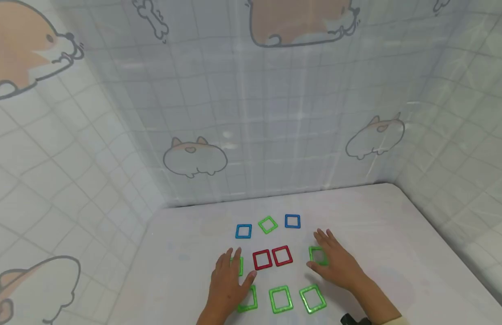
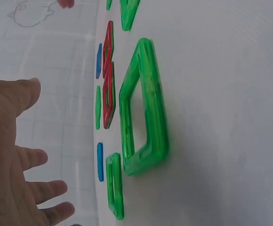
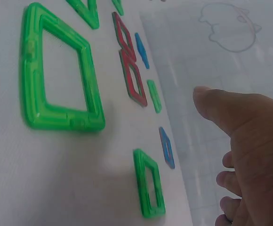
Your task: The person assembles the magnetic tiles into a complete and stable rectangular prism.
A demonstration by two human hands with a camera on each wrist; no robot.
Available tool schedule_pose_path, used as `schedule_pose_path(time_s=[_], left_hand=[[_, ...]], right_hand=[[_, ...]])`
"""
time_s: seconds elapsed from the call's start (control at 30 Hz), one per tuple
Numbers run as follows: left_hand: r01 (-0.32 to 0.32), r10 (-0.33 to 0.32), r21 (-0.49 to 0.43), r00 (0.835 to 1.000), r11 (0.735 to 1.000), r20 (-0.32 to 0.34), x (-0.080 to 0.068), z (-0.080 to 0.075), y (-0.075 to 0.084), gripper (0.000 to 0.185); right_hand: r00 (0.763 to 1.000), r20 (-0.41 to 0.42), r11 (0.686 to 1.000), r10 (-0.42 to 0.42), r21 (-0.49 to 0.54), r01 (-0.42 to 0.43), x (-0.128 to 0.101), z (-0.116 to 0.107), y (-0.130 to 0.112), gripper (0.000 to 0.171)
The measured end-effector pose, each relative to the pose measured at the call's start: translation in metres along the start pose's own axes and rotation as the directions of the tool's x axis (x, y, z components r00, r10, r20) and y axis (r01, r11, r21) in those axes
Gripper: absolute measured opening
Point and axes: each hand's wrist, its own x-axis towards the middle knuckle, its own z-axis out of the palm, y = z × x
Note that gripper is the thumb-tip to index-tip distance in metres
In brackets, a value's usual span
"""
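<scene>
Several square plastic frame tiles lie flat on a white table [image 1: 397, 234]. My left hand [image 1: 228, 282] is spread open, its fingers over part of a green tile [image 1: 239, 266], with another green tile [image 1: 249, 300] by the palm. In the left wrist view the left hand [image 2: 14, 155] has its fingers apart beside the large green tile [image 2: 143, 108]. My right hand [image 1: 336, 264] lies open over a green tile [image 1: 317, 255]. The right wrist view shows the right hand [image 3: 249, 141] near a small green tile [image 3: 149, 182]. Two red tiles [image 1: 272, 257] sit side by side between the hands.
Two blue tiles [image 1: 243, 231] [image 1: 292, 221] and a tilted green tile [image 1: 268, 224] lie farther back. Two more green tiles [image 1: 281, 299] [image 1: 312, 299] sit at the near edge. Printed fabric walls [image 1: 275, 135] enclose the table at the back and on both sides.
</scene>
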Motion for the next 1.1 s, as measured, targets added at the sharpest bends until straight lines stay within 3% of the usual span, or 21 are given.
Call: schedule_pose_path(time_s=[0.2,0.43,0.8,1.1], left_hand=[[-0.023,0.023,-0.038,1.000,0.999,0.021,0.001,0.005,0.004,0.089],[0.007,-0.001,-0.091,0.998,0.996,0.063,0.006,0.006,0.008,0.091],[-0.037,0.045,-0.106,0.996,0.994,0.074,0.008,0.008,0.015,0.090],[-0.014,0.030,-0.135,0.993,0.991,0.115,0.014,0.009,0.020,0.092]], right_hand=[[0.999,0.044,0.999,-0.001,0.047,-0.001,0.001,0.001,-0.010,0.089],[0.998,0.040,0.998,-0.054,0.028,0.053,0.008,0.004,-0.013,0.088],[0.993,0.102,0.998,-0.052,0.050,0.047,0.016,0.018,-0.020,0.089],[0.988,0.120,0.994,-0.099,0.060,0.092,0.021,0.021,-0.023,0.088]])
